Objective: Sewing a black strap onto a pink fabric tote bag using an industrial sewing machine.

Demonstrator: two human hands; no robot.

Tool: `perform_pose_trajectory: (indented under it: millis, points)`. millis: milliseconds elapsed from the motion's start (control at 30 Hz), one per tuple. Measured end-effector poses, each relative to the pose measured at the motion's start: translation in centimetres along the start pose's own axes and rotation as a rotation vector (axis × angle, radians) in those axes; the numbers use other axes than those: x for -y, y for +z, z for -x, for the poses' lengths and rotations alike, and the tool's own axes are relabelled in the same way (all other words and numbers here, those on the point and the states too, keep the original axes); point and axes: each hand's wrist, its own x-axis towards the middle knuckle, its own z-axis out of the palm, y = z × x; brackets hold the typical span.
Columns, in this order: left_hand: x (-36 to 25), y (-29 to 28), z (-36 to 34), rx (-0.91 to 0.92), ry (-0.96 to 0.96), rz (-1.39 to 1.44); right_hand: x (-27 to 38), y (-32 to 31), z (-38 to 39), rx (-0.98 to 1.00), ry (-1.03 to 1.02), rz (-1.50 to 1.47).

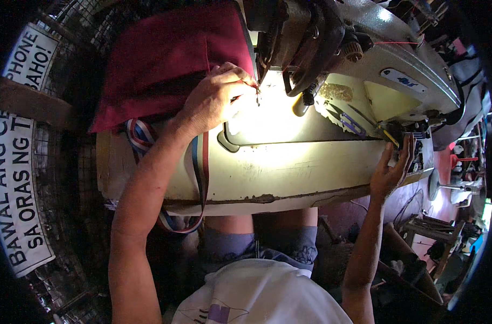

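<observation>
My left hand (216, 97) is closed in a pinch beside the needle area of a sewing machine (332, 48), at the edge of a maroon cloth (170, 54). What its fingertips hold is too small to make out. My right hand (391, 167) is at the right end of the machine bed, its thumb and fingers stretched out and apart. They reach up to a dark object with a thin yellow piece (389, 136) beside it. Purple-handled thread snips (354, 125) lie on the bed, left of that hand. A striped red, white and blue ribbon (200, 167) hangs below my left wrist.
A bright lamp lights the pale sewing table (289, 175), whose worn front edge runs above my lap. Red thread (394, 42) crosses the machine's top. Wire mesh and a printed sign (19, 183) stand at left. Assorted clutter (435, 237) lies at lower right.
</observation>
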Motion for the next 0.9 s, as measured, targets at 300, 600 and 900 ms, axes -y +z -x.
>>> perform_pose_trajectory:
  millis: [300,600,900]
  points:
    - [-0.2,0.1,0.3,0.041,-0.070,0.047,-1.2,-0.2,0.3,0.054,0.028,0.051]
    - [-1.4,-0.3,1.2,0.088,-0.023,0.090,-0.9,-0.1,0.3,0.040,0.048,0.125]
    - [-2.0,-0.7,1.1,0.093,-0.027,0.088,-2.9,-0.8,-1.7,-0.097,-0.176,0.147]
